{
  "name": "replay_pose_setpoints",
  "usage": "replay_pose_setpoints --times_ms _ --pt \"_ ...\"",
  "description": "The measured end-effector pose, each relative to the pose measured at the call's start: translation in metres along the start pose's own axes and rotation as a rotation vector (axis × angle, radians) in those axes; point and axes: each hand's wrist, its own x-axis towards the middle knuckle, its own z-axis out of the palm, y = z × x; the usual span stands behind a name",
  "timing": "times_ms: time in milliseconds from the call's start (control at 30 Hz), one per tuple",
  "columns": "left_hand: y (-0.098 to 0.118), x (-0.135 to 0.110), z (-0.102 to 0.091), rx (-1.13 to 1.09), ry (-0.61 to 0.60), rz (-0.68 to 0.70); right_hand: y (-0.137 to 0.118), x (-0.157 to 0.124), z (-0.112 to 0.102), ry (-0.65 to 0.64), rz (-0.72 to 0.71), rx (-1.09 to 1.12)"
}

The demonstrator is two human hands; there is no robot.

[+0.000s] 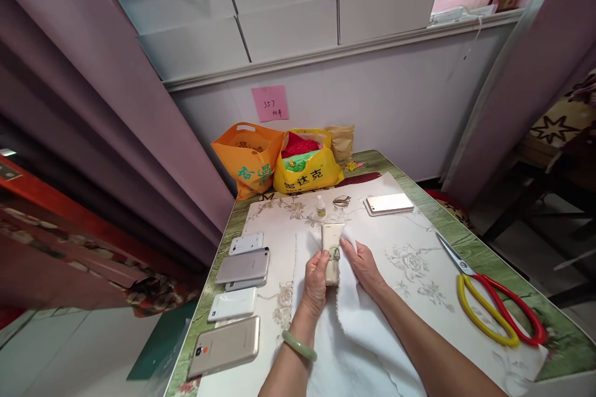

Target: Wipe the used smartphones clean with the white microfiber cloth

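Note:
A cream-gold phone (331, 234) stands tilted above the white cloth (372, 335), with a ring-like fitting on the side that shows. My left hand (316, 279), below a green bangle on the wrist, is closed around the phone's left edge, the thumb lying across it. With my right hand (365, 263) I pinch a raised fold of the cloth against the phone's right edge. The cloth hangs from there toward my body and spreads under both forearms. Fingers behind the phone and inside the cloth are hidden.
Several phones (226, 345) lie along the table's left side. Stacked phones (390, 203) lie at the back right, near glasses (341, 201) and a small bottle (321, 206). Large scissors (470, 273) lie on the right. An orange bag (251, 158) and a yellow bag (307, 177) stand against the wall.

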Motion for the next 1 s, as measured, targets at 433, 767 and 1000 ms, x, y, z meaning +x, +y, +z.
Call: replay_pose_setpoints --times_ms 433,767,1000 --pt "0.0045 0.0031 -0.0005 -0.211 0.018 0.109 -0.0006 -0.0057 0.0027 0.026 0.028 0.077" --pt "0.0041 0.0012 -0.0065 0.026 0.097 -0.077 -0.0025 -0.0006 -0.0018 0.109 0.121 0.252" --pt "-0.0045 0.0037 -0.0054 -0.114 0.087 0.002 0.0018 -0.0029 0.0037 0.126 -0.007 0.067"
